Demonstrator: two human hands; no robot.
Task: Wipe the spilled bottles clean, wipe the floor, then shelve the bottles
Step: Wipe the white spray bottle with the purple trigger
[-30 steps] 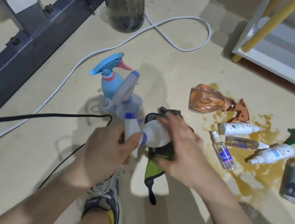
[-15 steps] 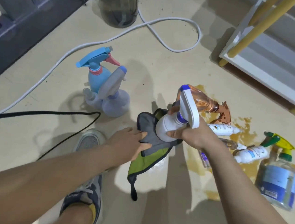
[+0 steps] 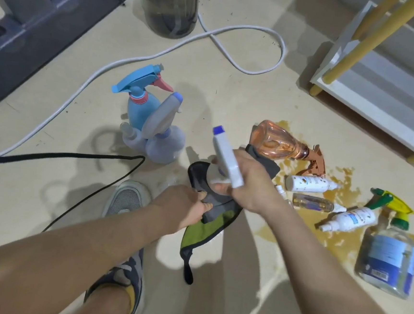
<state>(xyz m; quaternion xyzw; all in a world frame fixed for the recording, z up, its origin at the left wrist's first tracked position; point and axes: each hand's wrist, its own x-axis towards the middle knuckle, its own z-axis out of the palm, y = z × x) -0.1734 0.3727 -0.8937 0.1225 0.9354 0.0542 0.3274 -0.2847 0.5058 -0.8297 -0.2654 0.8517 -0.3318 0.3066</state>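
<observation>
My right hand (image 3: 248, 183) grips a white spray bottle (image 3: 226, 156) with a purple-tipped trigger head, held upright at the neck. Its body is wrapped in a grey and green cloth (image 3: 210, 222) that my left hand (image 3: 186, 210) pinches from below. To the right, an amber spray bottle (image 3: 279, 143) lies on its side in a brown spill (image 3: 341, 183). Two small white bottles (image 3: 308, 183) (image 3: 350, 219), a small clear one (image 3: 312, 202) and a large clear bottle with a green and yellow trigger (image 3: 390, 250) also sit in the spill.
Two spray bottles, one blue (image 3: 138, 105) and one pale purple (image 3: 164, 140), stand together to the left. A white shelf with yellow legs (image 3: 356, 94) is at the upper right. A white cable (image 3: 236, 34) and a black cable (image 3: 63, 155) cross the floor. My shoe (image 3: 127, 197) is below.
The white bottle passed from my left hand to my right and turned upright. My left hand moved onto the cloth beneath it. The view shifted slightly.
</observation>
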